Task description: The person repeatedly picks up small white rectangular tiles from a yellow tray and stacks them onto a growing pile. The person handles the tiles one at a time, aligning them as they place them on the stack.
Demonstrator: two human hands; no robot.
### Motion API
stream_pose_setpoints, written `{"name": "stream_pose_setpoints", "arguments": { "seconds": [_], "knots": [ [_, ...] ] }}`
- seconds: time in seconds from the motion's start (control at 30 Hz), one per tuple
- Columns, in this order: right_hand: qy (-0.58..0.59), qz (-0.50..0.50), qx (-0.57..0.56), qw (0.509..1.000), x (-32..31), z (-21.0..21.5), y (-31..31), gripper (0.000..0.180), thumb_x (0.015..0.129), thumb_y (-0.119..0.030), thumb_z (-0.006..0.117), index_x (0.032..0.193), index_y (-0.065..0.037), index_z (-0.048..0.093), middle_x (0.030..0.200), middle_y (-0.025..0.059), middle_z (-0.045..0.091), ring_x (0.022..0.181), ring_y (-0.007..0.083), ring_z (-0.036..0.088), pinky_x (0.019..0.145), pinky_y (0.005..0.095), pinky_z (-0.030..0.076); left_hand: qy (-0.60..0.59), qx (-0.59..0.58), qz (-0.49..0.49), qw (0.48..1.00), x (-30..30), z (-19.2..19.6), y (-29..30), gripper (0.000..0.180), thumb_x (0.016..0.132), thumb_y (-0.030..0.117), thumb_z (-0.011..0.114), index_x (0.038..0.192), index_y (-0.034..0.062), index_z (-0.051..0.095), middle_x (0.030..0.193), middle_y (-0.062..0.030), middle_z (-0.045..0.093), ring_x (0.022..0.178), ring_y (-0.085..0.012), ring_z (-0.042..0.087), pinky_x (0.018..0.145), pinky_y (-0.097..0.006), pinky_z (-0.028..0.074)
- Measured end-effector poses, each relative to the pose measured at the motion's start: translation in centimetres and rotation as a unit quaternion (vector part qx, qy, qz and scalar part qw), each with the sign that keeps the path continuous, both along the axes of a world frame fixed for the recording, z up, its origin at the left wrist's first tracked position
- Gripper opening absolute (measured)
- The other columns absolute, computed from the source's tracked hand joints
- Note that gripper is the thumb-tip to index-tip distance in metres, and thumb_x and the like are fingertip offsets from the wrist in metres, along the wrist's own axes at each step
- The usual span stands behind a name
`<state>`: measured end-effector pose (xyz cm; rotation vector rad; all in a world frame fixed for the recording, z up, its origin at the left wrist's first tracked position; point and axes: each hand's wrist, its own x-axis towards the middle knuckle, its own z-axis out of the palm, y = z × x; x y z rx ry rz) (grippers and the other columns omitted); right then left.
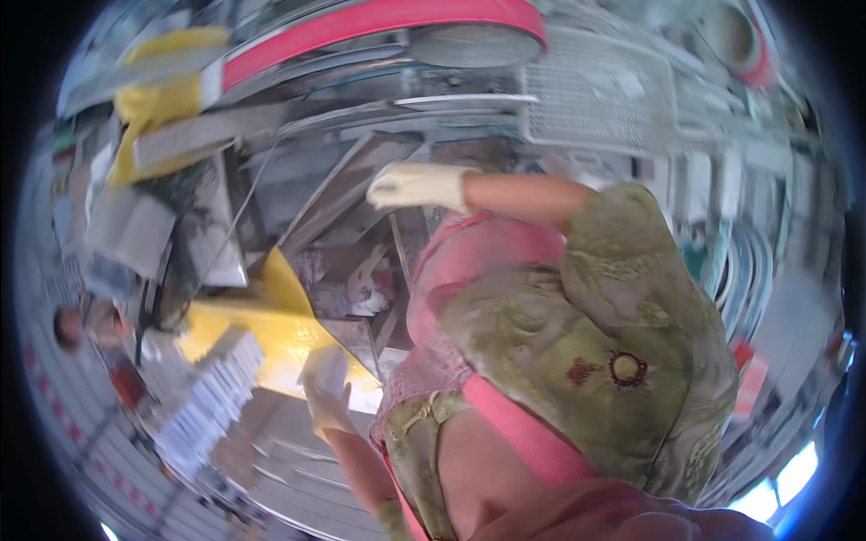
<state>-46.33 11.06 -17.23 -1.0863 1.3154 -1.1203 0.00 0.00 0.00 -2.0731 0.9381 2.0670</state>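
Observation:
My left hand, in a pale glove, is closed around a small white box above a shiny yellow surface. A stack of white boxes stands just left of it. My right hand, also in a pale glove, reaches across in front of me with its fingers curled. Whatever those fingers hold, if anything, is hidden. Beneath and beside the right hand lies a grey metal trough. White and reddish scraps lie in the opening between my hands.
A pink-edged curved band crosses the far side. A perforated tray is at the far right, and a yellow piece at the far left. Another person is at the left. Slatted metal lies near my left arm.

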Motion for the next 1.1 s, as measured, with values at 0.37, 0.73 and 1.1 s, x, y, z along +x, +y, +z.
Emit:
{"name": "stream_pose_setpoints", "arguments": {
  "seconds": [0.37,0.73,1.1],
  "knots": [
    [-0.101,-0.091,0.051,0.989,-5.6,-7.9,7.3,0.039,0.106,-0.029,0.058,0.128,0.003,0.063,0.11,0.0124,0.072,0.1,0.0189,0.07,0.092,0.0302,0.053,-0.216,-0.147,0.227,0.938,-0.6,-5.0,7.8,0.06,0.098,0.049,0.059,0.147,0.0149,0.048,0.147,-0.0148,0.053,0.136,-0.0345,0.05,0.105,-0.057,0.046],
    [-0.022,0.225,0.079,0.971,3.1,1.6,3.0,0.04,0.107,-0.028,0.055,0.128,0.004,0.065,0.112,0.0158,0.074,0.103,0.0206,0.071,0.095,0.0316,0.052,-0.132,-0.362,0.338,0.858,-1.5,1.5,17.8,0.052,0.095,0.036,0.062,0.137,0.0055,0.058,0.124,-0.0105,0.069,0.108,-0.023,0.069,0.084,-0.036,0.057],
    [0.075,0.43,-0.12,0.891,23.7,10.3,10.4,0.048,0.105,-0.03,0.056,0.14,0.002,0.056,0.127,0.0143,0.068,0.116,0.0243,0.067,0.107,0.0372,0.048,0.344,-0.421,0.671,0.504,-3.4,-8.7,41.0,0.078,0.081,0.039,0.076,0.147,0.0084,0.047,0.139,-0.0153,0.061,0.123,-0.0389,0.062,0.097,-0.058,0.055]
  ]
}}
